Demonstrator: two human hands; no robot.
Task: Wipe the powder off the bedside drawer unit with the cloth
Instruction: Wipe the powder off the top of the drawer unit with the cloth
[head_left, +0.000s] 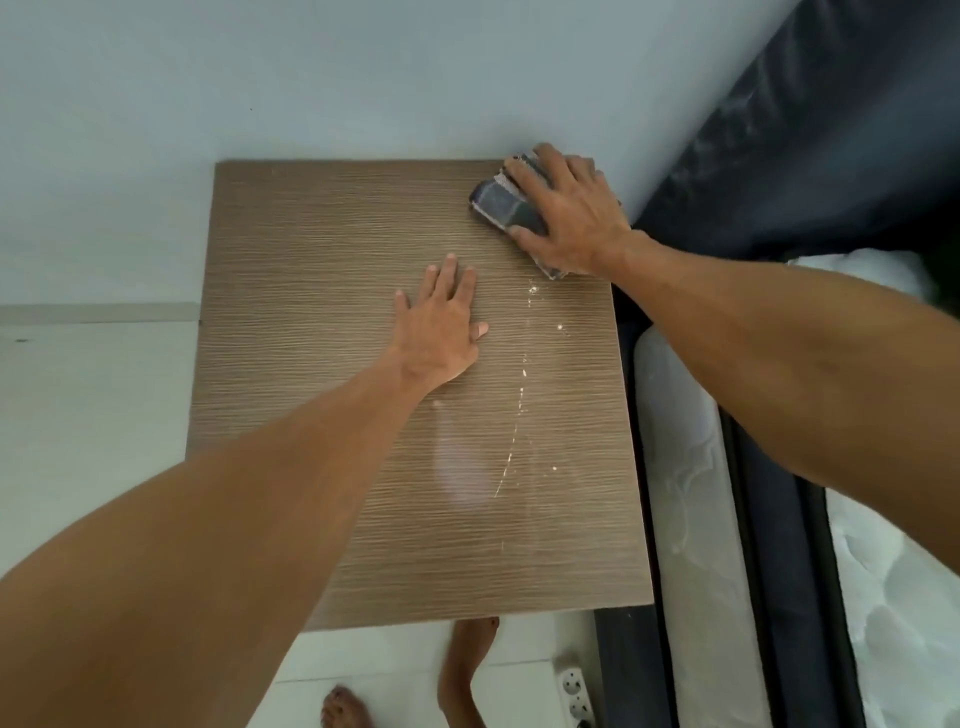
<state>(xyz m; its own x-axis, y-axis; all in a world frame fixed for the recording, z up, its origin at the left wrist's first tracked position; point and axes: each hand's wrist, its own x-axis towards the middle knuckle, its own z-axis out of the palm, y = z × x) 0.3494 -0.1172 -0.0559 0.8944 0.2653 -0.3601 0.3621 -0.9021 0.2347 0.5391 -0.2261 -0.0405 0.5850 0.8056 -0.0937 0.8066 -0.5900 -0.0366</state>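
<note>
The bedside drawer unit has a brown ribbed wooden top seen from above. A thin line and specks of white powder run down its right half, with a faint pale smear beside it. My right hand presses a dark folded cloth flat onto the far right corner of the top. My left hand lies flat on the middle of the top, fingers spread, holding nothing, just left of the powder line.
A pale wall stands behind the unit. A dark bed frame and white mattress run along the right side. White floor tiles lie left; my bare feet and a white power strip are below the front edge.
</note>
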